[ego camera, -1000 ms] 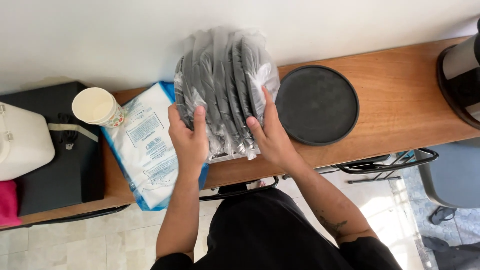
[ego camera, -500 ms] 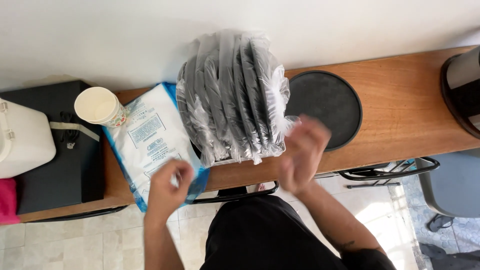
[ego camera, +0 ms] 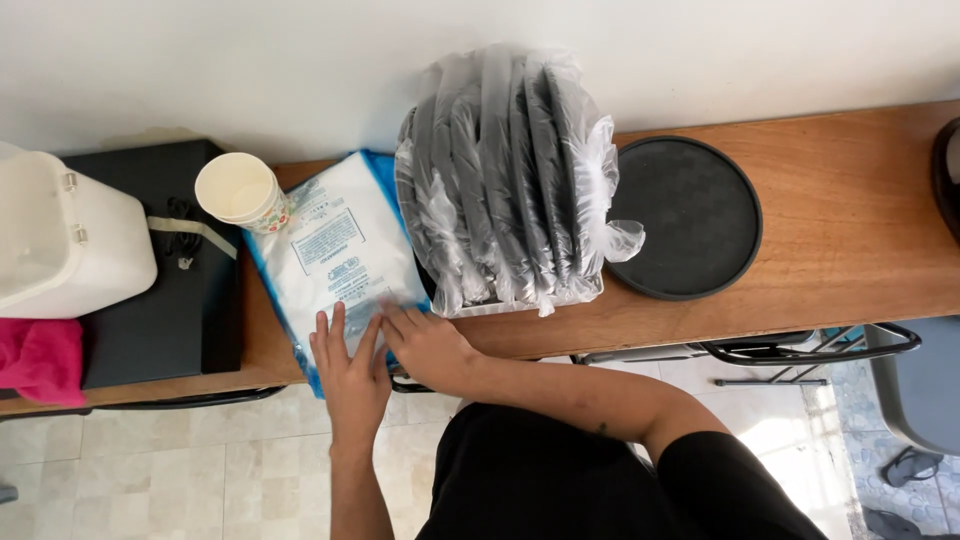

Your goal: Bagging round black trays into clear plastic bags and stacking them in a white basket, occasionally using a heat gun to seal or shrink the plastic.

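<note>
Both hands lie flat on the near end of a white-and-blue flat plastic packet [ego camera: 335,270] that rests on the wooden counter [ego camera: 860,250], its lower edge hanging slightly past the counter's front edge. The left hand [ego camera: 350,365] presses down with its fingers [ego camera: 335,330] spread and released, grasping nothing; the right hand [ego camera: 425,345] sits just beside it, fingers likewise extended on the packet's surface. Touching the packet's far corner stands a white paper cup [ego camera: 240,190], upright and open. Just right of the packet is a stack of black round plates wrapped in clear plastic film [ego camera: 505,180], standing on edge in a tray. Beside that lies a black round flat tray [ego camera: 690,215]. At the left, a white plastic container [ego camera: 60,240] rests on a black case [ego camera: 170,290], near a pink cloth [ego camera: 40,360].
</note>
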